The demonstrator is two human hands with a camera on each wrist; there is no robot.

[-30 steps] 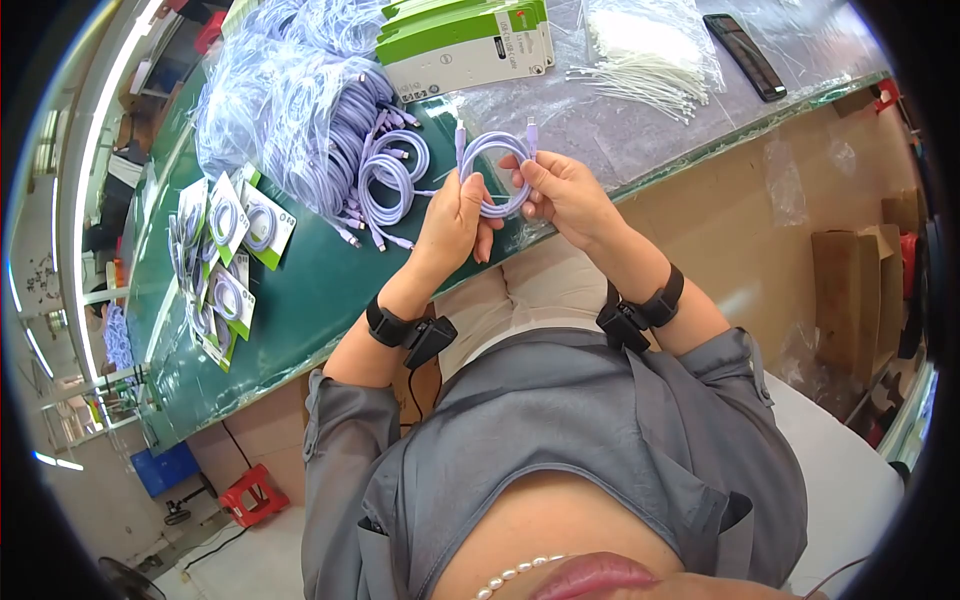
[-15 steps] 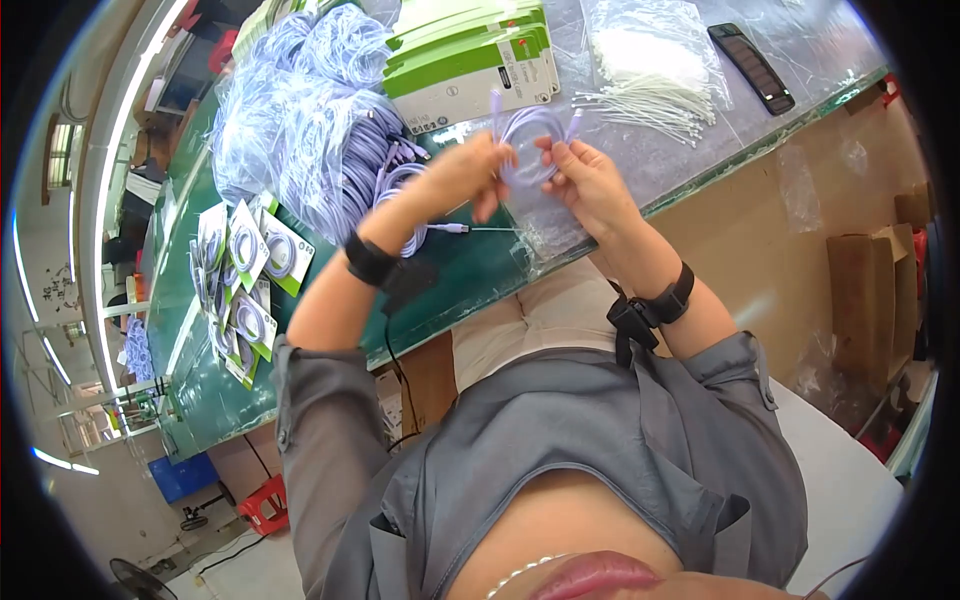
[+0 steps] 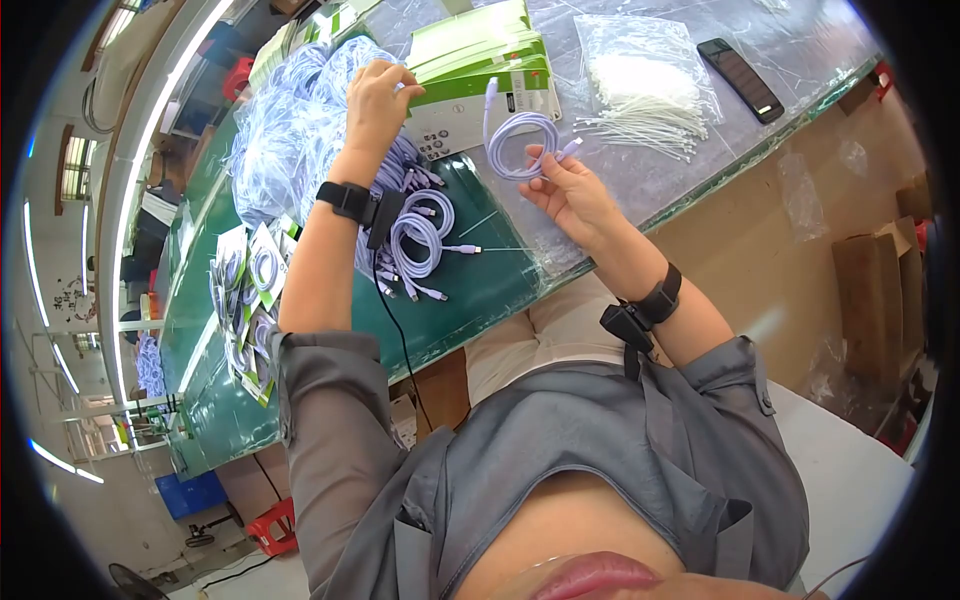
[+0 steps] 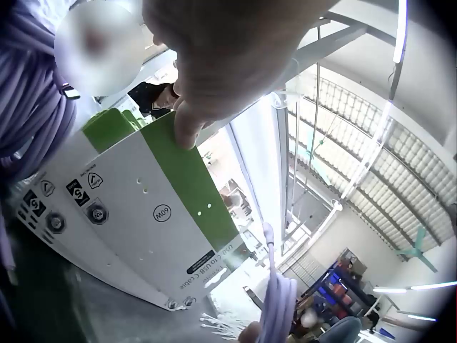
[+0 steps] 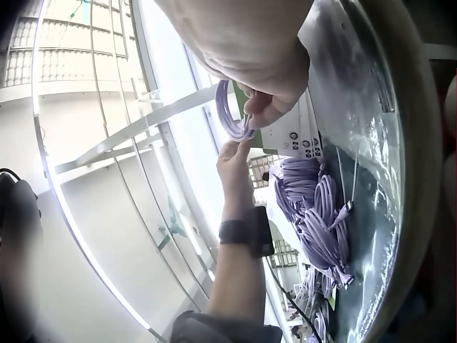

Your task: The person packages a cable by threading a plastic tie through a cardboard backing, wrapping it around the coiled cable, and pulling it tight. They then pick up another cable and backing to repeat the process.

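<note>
My right hand pinches a coiled lilac USB cable at its side, over the grey part of the table. One plug stands up from the coil and the other points right, past the fingers. My left hand is raised at the left edge of a stack of green and white packaging cards. In the left wrist view, the left thumb overlaps the green band of a front card marked 60W. Its other fingers are bent above the card, partly out of frame.
Bundles of lilac cables in clear plastic lie left of the cards, with loose coils in front. Carded cables are piled farther left. White cable ties in a bag and a black phone lie right.
My left hand has left the coiled cable and moved up and left to the card stack. The right hand keeps the coil, now alone, with little shift.
</note>
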